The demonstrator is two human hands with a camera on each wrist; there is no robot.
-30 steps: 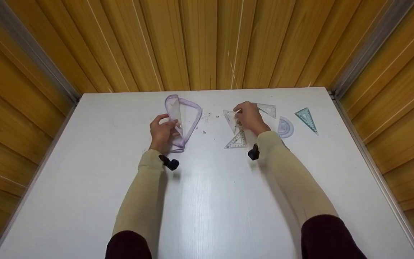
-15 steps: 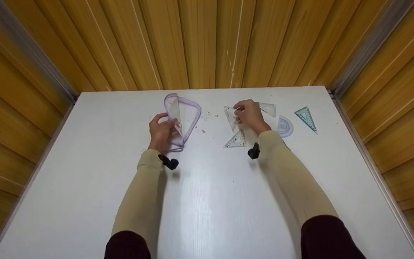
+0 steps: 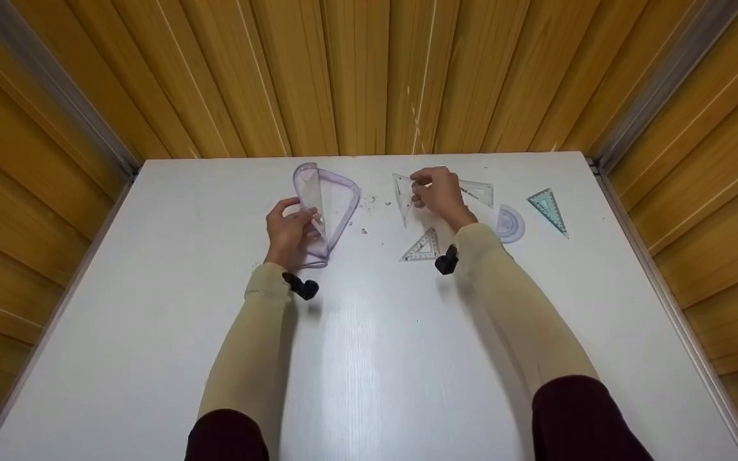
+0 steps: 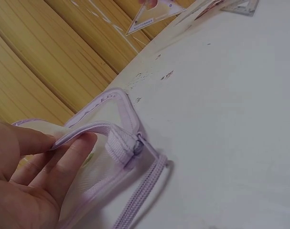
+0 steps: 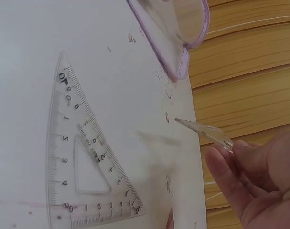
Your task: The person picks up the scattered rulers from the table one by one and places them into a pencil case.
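Fingers of the left hand (image 3: 287,232) are pinching the rim of a lilac-edged pouch (image 4: 117,149) resting on the tabletop (image 3: 369,358), while the right hand (image 3: 438,194) is gripping 1 clear set square (image 5: 204,130) above that surface, apart from the pouch. The work is apparently standing at the pouch-filling step; the next move is likely calling for a parted rim and an edge-on approach.
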